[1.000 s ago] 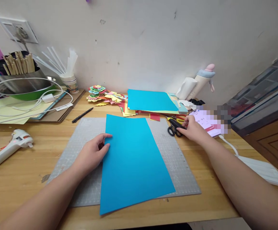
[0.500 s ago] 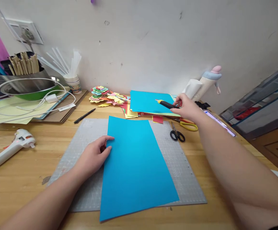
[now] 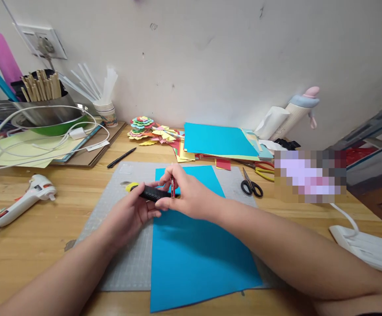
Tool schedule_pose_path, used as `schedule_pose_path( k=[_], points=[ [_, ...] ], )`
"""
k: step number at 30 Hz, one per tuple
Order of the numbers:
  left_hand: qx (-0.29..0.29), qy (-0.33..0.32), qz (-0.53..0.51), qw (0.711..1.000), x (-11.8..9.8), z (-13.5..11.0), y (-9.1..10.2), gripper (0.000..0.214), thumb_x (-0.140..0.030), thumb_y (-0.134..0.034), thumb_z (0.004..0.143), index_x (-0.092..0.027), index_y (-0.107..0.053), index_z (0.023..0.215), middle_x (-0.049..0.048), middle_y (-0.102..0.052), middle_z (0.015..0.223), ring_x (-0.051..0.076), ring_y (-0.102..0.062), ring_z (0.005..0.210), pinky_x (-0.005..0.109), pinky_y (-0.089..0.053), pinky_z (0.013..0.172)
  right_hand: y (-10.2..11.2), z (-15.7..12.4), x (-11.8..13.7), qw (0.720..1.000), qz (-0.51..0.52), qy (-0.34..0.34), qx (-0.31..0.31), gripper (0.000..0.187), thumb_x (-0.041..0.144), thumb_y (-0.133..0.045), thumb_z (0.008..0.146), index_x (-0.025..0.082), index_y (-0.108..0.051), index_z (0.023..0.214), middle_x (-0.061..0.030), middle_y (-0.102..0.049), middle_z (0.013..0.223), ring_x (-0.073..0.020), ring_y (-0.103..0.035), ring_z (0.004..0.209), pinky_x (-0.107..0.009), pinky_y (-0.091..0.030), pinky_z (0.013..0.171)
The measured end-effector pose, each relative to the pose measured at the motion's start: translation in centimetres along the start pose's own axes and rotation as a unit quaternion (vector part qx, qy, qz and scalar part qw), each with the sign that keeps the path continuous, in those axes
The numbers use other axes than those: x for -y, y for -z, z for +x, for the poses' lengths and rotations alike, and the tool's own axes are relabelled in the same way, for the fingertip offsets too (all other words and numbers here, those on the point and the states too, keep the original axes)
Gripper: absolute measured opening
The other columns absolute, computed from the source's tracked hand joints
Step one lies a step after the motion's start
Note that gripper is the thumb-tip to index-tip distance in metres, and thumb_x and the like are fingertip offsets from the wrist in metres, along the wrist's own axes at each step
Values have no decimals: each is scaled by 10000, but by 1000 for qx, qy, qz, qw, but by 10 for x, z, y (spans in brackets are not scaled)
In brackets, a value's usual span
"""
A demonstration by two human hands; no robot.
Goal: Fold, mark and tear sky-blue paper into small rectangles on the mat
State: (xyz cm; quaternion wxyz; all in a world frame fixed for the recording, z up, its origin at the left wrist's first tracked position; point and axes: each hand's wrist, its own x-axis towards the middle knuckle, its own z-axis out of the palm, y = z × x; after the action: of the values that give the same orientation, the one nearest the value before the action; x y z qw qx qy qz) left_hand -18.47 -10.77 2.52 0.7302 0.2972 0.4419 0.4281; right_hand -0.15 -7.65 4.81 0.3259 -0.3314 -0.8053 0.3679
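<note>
Above the far left edge of the sheet [image 3: 194, 267], my left fingers [image 3: 153, 213] curl around the tool [image 3: 149, 193] while my right fingers [image 3: 166, 202] pinch near its rear, where a slack hold could drop it and mark the sheet.

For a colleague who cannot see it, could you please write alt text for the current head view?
Left hand and right hand hold a black-and-yellow tool above a blue sheet on a gray cutting mat. Scissors lie to the right.
</note>
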Motion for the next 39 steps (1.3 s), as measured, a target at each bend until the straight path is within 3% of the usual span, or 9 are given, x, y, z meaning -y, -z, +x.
schedule_pose_path(
  k=[3, 5, 9, 12, 19, 26, 30, 35, 39],
  points=[
    [-39, 20, -31, 999, -3, 1, 1, 334, -331, -382, 955, -101, -589, 1082, 140, -714, 888, 160, -647, 603, 265, -528, 533, 32, -17, -7, 994, -26, -23, -99, 313, 383, -629, 833, 257, -392, 995, -42, -617, 1051, -188, -600, 897, -333, -469, 756],
    [-52, 10, -36, 998, -4, 1, 2, 324, -332, -382, 953, -104, -589, 1055, 156, -719, 942, 180, -671, 654, 277, -538, 536, 72, -34, -29, 967, -144, -111, -179, 313, 396, -625, 821, 255, -385, 962, -37, -628, 962, -206, -613, 840, -346, -462, 738],
    [-51, 13, -36, 998, -3, -1, 1, 327, -330, -380, 951, -103, -585, 1067, 170, -722, 956, 188, -683, 661, 265, -529, 508, 149, -82, -88, 838, -367, -366, -174, 483, 528, -679, 708, 242, -386, 963, -79, -631, 894, -293, -622, 787, -372, -437, 640],
    [-41, 23, -34, 998, -2, -2, -2, 327, -330, -385, 951, -101, -586, 1071, 172, -723, 962, 172, -674, 612, 245, -513, 478, 174, -114, -117, 804, -378, -433, -153, 523, 564, -689, 663, 233, -390, 936, -115, -630, 871, -322, -626, 751, -390, -436, 608],
    [-36, 32, -38, 998, -2, -2, 0, 329, -340, -378, 963, -104, -577, 1078, 168, -723, 955, 169, -681, 610, 232, -521, 485, 166, -126, -119, 828, -348, -414, -148, 373, 431, -639, 707, 248, -367, 886, -57, -638, 838, -259, -644, 760, -355, -469, 628],
    [-38, 42, -44, 997, -3, -1, 0, 337, -345, -379, 964, -97, -573, 1085, 174, -719, 947, 165, -680, 619, 227, -530, 495, 167, -133, -117, 845, -333, -396, -137, 396, 369, -679, 640, 248, -381, 872, -46, -634, 858, -246, -644, 790, -337, -478, 640],
    [-37, 44, -46, 997, -3, -1, 1, 336, -344, -381, 964, -93, -575, 1076, 181, -716, 952, 165, -676, 616, 228, -530, 497, 169, -140, -117, 837, -338, -416, -111, 348, 208, -660, 586, 247, -412, 828, -12, -612, 735, -235, -623, 682, -319, -435, 571],
    [-34, 39, -45, 998, -2, -1, 1, 333, -333, -368, 970, -92, -576, 1067, 185, -715, 952, 170, -675, 610, 231, -528, 494, 168, -144, -106, 812, -349, -451, -126, 295, 277, -659, 644, 235, -427, 820, -32, -610, 700, -232, -598, 631, -318, -408, 537],
    [-30, 35, -44, 998, -2, -1, 1, 333, -328, -366, 972, -86, -576, 1062, 194, -713, 952, 174, -675, 614, 232, -528, 496, 151, -135, -90, 817, -339, -448, -135, 258, 330, -616, 729, 219, -433, 874, -61, -641, 803, -206, -608, 675, -296, -415, 552]
  ],
)
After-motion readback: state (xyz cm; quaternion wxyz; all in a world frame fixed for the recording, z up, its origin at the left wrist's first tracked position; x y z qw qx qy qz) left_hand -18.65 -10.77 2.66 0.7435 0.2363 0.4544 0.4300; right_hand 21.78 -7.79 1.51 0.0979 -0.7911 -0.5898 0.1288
